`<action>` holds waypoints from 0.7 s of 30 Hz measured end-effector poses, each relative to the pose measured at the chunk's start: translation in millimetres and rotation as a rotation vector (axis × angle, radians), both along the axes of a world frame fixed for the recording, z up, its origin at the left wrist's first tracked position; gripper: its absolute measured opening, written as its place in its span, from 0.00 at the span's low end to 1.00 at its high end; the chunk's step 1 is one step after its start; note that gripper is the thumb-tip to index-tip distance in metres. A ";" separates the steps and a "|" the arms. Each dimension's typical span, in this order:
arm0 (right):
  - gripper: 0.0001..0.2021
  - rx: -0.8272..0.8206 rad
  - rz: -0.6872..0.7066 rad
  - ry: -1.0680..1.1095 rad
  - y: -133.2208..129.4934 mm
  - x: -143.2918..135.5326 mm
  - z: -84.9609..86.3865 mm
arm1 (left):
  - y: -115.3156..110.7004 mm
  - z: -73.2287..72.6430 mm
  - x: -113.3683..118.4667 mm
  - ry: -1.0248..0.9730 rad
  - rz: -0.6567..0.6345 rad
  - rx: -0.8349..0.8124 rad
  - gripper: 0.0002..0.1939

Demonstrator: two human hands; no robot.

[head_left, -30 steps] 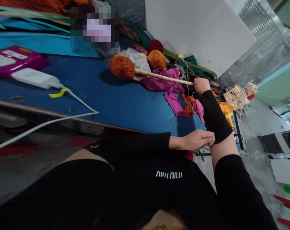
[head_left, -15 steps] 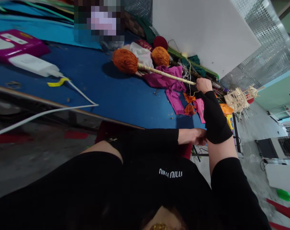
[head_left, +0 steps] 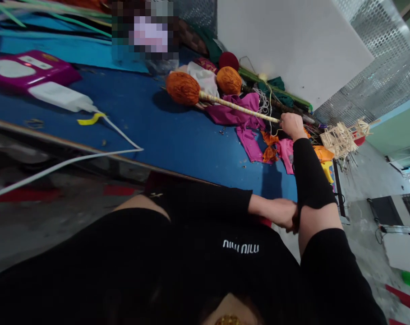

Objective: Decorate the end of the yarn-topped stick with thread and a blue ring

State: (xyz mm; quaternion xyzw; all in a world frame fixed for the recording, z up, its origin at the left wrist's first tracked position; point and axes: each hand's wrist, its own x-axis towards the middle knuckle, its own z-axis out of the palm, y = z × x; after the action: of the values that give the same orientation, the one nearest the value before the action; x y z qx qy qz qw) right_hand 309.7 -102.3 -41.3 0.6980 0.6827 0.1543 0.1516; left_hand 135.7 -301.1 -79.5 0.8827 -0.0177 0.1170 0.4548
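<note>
My right hand (head_left: 292, 125) is closed around the end of a long pale stick (head_left: 240, 106) with a wrapped, banded surface. At the stick's far end is an orange bulb-shaped head (head_left: 182, 88), held just above the blue table (head_left: 191, 149). My left hand (head_left: 283, 214) lies across my body by my right elbow, below the table edge. Its fingers are mostly hidden behind my right arm, so what they hold, if anything, does not show. Magenta cloth (head_left: 230, 110) and pink and orange scraps (head_left: 286, 151) lie below the stick and near my right hand.
Another orange bulb (head_left: 229, 80), a red ball (head_left: 228, 61) and green stems lie along the back. A pale woven stick structure (head_left: 338, 140) stands at the right end. A purple device (head_left: 32, 67) and a white cable (head_left: 72, 157) occupy the left side.
My left hand has moved down a little beside my right elbow. My right hand keeps its grip, and the stick with its orange head has shifted slightly to the right in view.
</note>
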 end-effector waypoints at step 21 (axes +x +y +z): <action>0.16 0.192 0.011 0.151 -41.9 1.4 1.5 | 150.1 36.3 -22.7 -0.184 0.705 0.269 0.18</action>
State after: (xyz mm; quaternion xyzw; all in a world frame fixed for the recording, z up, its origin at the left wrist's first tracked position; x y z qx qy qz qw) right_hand 311.1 -144.2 -39.8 0.7152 0.6780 0.1668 0.0312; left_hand 113.0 -151.0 -43.2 0.8723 0.2308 0.3413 0.2634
